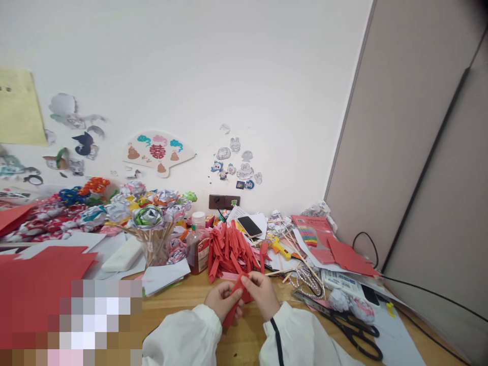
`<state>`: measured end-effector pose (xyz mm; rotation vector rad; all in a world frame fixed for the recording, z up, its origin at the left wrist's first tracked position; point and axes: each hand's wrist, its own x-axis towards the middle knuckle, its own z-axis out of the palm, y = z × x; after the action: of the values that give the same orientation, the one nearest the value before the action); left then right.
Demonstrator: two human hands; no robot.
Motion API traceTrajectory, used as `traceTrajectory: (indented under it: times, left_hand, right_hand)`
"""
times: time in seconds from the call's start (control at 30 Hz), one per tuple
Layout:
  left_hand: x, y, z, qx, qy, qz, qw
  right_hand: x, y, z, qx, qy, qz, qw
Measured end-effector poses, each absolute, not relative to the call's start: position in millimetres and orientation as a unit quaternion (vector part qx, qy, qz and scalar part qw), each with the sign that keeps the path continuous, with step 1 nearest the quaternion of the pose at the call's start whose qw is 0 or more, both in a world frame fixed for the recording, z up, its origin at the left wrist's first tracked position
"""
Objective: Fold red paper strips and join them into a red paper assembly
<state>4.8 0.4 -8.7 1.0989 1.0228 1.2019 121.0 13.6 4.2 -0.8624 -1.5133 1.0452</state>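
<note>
A folded piece of red paper (229,319) is held above the wooden table between my two hands. My left hand (221,300) pinches it from the left, thumb on top and fingers underneath. On its upper right part, the thumb and fingertips of my right hand (264,294) press the paper. Just beyond my hands lies a heap of folded red paper strips (231,246). A bottle of reddish liquid (198,244) stands left of the heap.
Black-handled scissors (353,330) and bead strings (308,282) lie at the right. A yellow glue gun (280,248) and phone (249,226) are behind. Paper flowers on sticks (148,218) stand left, near red sheets (49,259). A blurred patch hides the lower left corner.
</note>
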Motion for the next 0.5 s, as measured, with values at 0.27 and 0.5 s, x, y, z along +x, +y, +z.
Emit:
traceTrajectory:
  times: [0.27, 0.5]
  left_hand:
    - [4.6, 0.1, -8.9, 0.461, 0.443, 0.506, 0.579]
    - [4.0, -2.3, -4.3, 0.468, 0.438, 0.490, 0.590]
  right_hand:
    - [120.9, 11.2, 4.6, -0.345, -0.630, 0.463, 0.520]
    - [123.0, 13.6, 1.6, -0.363, -0.649, 0.413, 0.526]
